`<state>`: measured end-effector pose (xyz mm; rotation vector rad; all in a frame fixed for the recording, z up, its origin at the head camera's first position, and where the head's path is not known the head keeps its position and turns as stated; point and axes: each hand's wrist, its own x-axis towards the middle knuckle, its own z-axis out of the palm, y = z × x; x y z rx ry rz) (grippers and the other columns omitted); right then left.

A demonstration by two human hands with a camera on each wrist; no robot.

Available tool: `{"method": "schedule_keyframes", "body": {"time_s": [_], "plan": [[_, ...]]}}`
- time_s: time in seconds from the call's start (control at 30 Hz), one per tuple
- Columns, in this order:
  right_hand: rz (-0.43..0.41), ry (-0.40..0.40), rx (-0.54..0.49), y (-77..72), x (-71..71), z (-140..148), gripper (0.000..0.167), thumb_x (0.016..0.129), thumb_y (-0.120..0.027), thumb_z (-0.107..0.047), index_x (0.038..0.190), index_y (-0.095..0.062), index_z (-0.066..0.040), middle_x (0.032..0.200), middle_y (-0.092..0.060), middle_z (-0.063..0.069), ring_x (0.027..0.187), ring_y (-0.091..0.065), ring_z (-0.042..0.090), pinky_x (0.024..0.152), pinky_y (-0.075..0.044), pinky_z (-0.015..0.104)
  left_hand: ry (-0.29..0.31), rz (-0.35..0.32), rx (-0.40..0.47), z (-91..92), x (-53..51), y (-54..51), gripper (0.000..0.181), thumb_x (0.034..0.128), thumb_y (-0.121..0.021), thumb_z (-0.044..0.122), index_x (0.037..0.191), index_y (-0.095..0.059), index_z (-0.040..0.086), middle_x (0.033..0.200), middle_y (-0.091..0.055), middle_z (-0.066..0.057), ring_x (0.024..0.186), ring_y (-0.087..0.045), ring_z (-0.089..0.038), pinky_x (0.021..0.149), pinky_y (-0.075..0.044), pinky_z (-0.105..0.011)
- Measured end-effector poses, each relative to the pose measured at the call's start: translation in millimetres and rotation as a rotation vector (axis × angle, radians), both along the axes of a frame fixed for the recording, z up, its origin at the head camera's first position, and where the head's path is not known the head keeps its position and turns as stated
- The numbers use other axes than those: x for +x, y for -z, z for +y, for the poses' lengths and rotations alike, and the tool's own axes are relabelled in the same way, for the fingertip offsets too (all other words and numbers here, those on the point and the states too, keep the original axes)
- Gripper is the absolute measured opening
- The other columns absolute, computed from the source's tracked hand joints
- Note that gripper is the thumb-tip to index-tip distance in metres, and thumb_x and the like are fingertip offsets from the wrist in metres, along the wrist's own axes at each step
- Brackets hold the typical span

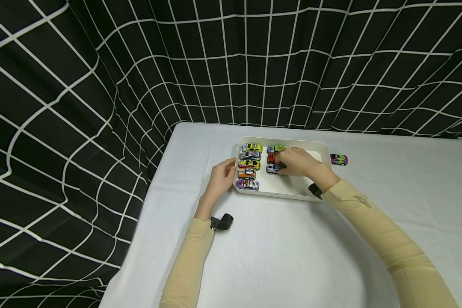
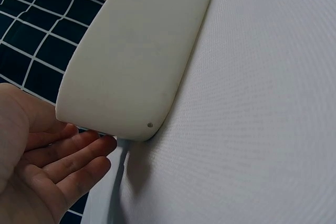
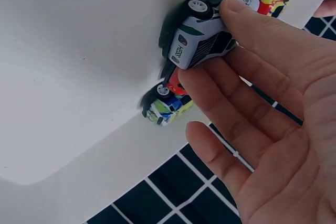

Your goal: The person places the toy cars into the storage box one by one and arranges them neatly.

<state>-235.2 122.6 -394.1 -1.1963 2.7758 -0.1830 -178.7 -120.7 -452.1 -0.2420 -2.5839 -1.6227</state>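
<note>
A white tray (image 1: 285, 194) holds a left column of several toy cars, among them an orange-and-white car (image 1: 247, 173). My left hand (image 1: 220, 177) touches the tray's left end; in the left wrist view its fingers (image 2: 79, 163) lie loosely extended against the end wall. Inside the tray, my right hand (image 1: 298, 161) pinches a silver toy car (image 3: 197, 40) between thumb and fingers. Just beyond that car lie a red toy car (image 1: 271, 158), partly hidden by the hand, and a green toy car (image 1: 276, 149).
A purple-and-green toy car (image 1: 339, 159) sits on the white table (image 1: 277, 248), just outside the tray's right end. Behind the table hangs a black curtain (image 1: 254, 68) with a white grid, which also runs along the left side.
</note>
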Motion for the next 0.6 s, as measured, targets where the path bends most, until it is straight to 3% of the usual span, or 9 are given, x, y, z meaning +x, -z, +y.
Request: {"method": "schedule_keyframes", "body": {"time_s": [0.27,0.6], "plan": [[0.006,0.008,0.027,-1.8,0.9,-1,0.019,0.072,-0.079,-0.015,0.084,-0.068,-0.005,0.083,-0.066,0.003,0.071,-0.058,0.017,0.074,-0.050,0.044,0.002,0.006,0.007,-0.3,0.6,-0.5,0.035,0.0921,-0.050,0.000,0.125,-0.051,-0.010,0.114,-0.061,-0.023,0.098,-0.063,-0.028,0.082,-0.053,-0.025],[0.039,0.032,0.001,-14.5,3.8,12,0.018,0.075,-0.077,-0.017,0.085,-0.069,-0.005,0.085,-0.066,0.006,0.075,-0.060,0.021,0.073,-0.049,0.045,0.005,0.009,0.008,-0.2,-0.2,0.2,0.034,0.0927,-0.050,0.000,0.125,-0.051,-0.010,0.113,-0.061,-0.022,0.098,-0.063,-0.027,0.082,-0.053,-0.026]]}}
